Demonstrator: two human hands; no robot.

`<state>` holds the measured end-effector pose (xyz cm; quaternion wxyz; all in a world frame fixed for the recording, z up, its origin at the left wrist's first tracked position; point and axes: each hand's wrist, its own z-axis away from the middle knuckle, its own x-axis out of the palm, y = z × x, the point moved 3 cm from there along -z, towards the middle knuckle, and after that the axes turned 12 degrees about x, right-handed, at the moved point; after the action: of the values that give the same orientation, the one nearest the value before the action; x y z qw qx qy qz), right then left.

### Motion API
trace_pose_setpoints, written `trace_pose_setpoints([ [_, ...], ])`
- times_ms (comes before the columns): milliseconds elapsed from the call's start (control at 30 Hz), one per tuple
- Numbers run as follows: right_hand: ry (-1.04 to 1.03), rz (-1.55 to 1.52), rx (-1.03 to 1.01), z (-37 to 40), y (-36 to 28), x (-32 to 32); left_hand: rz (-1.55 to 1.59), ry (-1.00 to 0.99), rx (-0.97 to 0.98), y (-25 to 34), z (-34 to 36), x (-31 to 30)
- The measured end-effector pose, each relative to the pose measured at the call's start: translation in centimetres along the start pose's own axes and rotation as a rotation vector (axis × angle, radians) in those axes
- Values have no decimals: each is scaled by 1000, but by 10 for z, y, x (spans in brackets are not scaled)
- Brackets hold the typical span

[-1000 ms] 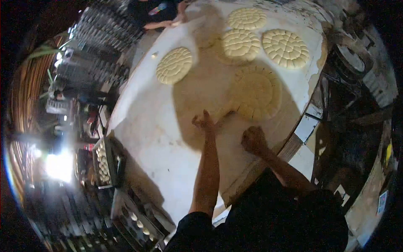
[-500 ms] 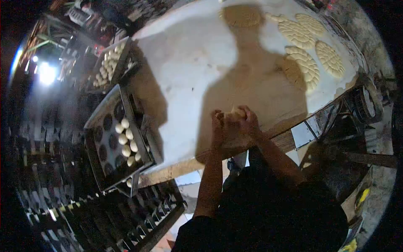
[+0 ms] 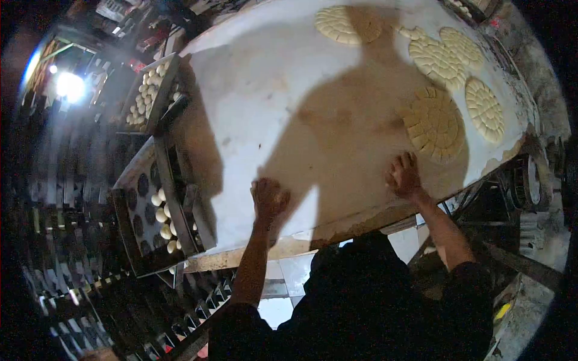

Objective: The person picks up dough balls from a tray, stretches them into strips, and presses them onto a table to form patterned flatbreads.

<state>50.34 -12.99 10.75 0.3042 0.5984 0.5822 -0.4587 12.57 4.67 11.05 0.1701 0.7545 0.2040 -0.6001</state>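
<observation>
My left hand [image 3: 269, 197] rests palm down on the floured table [image 3: 247, 108], fingers curled under, near the front edge. Further right, my right hand [image 3: 404, 174] is also palm down in my shadow with bent fingers. Whatever lies under either palm is hidden, and the pale dough piece seen earlier is not in sight. Just above my right hand lies a round flat dough [image 3: 435, 123] scored in a ring pattern. Beyond it are more patterned dough rounds, including an oval one [image 3: 484, 109], a cluster [image 3: 438, 60] and one at the far edge [image 3: 337, 25].
At left, a tray with dark round hollows [image 3: 139, 225] holds several dough balls [image 3: 164, 215]. Behind it stands another box of dough balls [image 3: 143, 99]. Dark racks [image 3: 72, 240] fill the far left, where a bright lamp [image 3: 71, 88] shines. Tiled floor [image 3: 295, 274] shows below the table edge.
My hands were close together around a pale dough piece; now they are wide apart, left hand moved left, right hand moved right. The view has shifted slightly.
</observation>
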Motion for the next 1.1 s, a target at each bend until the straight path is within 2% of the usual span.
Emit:
trace_pose_setpoints([
  [100,-15,-402,255,-57,-17,45,293,333,-310,22,-67,29],
  [133,-35,-413,280,-50,-35,72,322,230,-384,44,-82,35],
  [167,-52,-422,298,-41,-52,88,395,263,-346,68,-82,46],
  [200,-49,-358,203,-36,-71,73,464,304,-304,86,-74,52],
  [233,-41,-292,108,-27,-87,53,235,160,-95,106,-63,46],
  [267,-201,-333,-35,-3,-85,48,3,18,110,126,-45,40],
  [300,-358,-368,-184,14,-68,50,150,16,55,132,-21,30],
  [333,-393,-329,-163,20,-37,61,297,15,-2,128,0,24],
  [400,-413,-293,-113,21,2,77,365,-232,-140,70,52,63],
  [433,-393,-293,-84,11,10,76,761,12,-491,41,55,80],
  [467,-308,-323,-45,-35,11,51,1129,433,-774,14,56,93],
  [500,-222,-350,-3,-69,5,39,723,219,-571,14,7,57],
  [533,-196,-353,17,-85,-10,49,278,91,-385,15,-46,17],
  [567,-174,-355,39,-94,-28,59,572,302,-536,14,-63,43],
  [633,-155,-362,36,-89,-57,64,800,430,-633,36,-72,56],
  [700,-142,-367,-33,-67,-83,51,770,341,-677,75,-67,38],
  [800,-398,-424,-202,-12,-42,74,538,309,-223,98,-14,16],
  [833,-350,-392,-134,-26,-25,68,336,164,-161,74,5,26],
  [900,-266,-339,9,-62,-8,50,117,77,-133,47,22,28],
  [1000,-108,-258,172,-108,-31,75,43,297,-221,1,-31,-3],
  [1067,-31,-322,325,-112,-52,94,488,199,-580,-1,-47,43],
  [1100,5,-361,394,-113,-67,100,282,42,-449,21,-60,54],
])
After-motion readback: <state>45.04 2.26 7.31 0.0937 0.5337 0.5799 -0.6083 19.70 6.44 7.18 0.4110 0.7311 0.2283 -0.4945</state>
